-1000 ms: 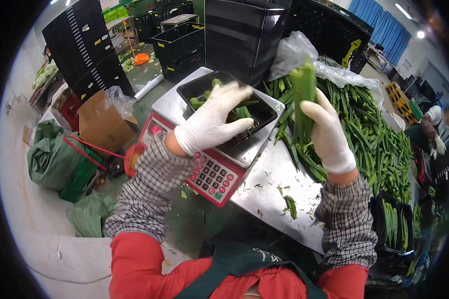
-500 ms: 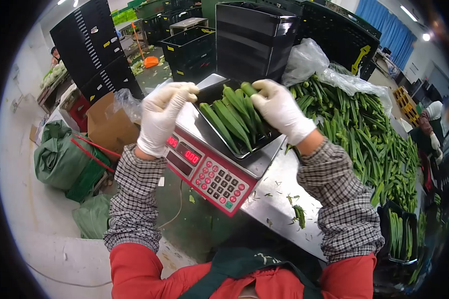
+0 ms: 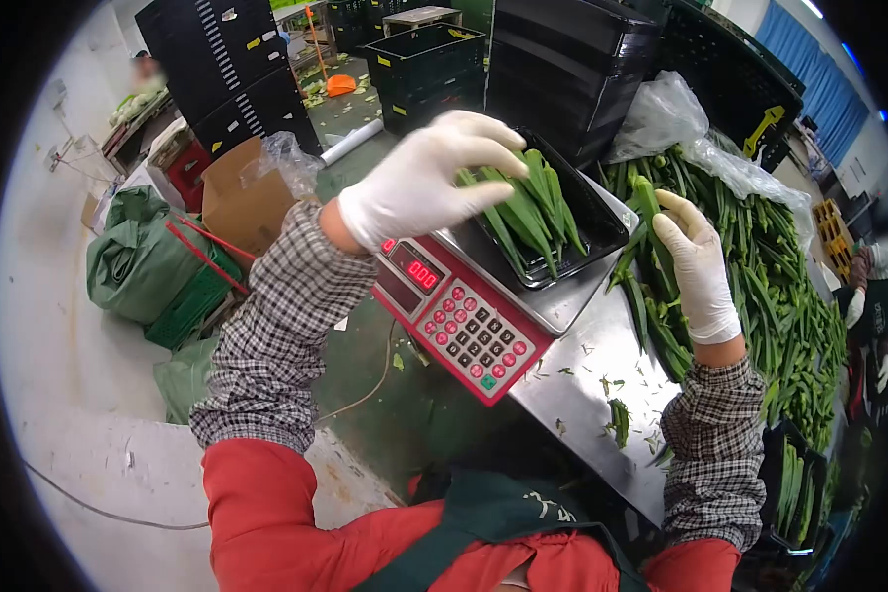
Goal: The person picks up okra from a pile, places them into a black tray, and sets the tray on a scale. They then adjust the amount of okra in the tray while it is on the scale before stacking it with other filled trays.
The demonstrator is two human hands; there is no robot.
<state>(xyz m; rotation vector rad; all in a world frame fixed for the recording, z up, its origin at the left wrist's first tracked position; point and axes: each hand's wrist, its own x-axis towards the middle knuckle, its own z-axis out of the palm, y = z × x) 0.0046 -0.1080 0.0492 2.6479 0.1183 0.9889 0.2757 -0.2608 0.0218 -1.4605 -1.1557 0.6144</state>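
A black tray (image 3: pixel 602 247) with several green okra pods (image 3: pixel 535 219) sits on the steel plate of a red electronic scale (image 3: pixel 464 331), whose lit display reads 0.00. My left hand (image 3: pixel 429 178), in a white glove, hovers over the tray's left side with its fingers apart, hiding some pods. At the edge of the large okra pile (image 3: pixel 750 286), my gloved right hand (image 3: pixel 696 261) pinches one okra pod (image 3: pixel 645 200) between thumb and fingers, to the right of the tray.
Okra scraps (image 3: pixel 618 422) lie on the steel table (image 3: pixel 582 380). Behind the scale stand black crates (image 3: pixel 572 79), with a clear plastic bag (image 3: pixel 661 113) by the pile. Another filled tray (image 3: pixel 794 493) is at lower right. A co-worker's gloved hand (image 3: pixel 855 308) shows at far right.
My right hand has moved from over the tray rightward to the pile. My left hand has come across the tray's left side, its fingers spreading. The view has shifted too.
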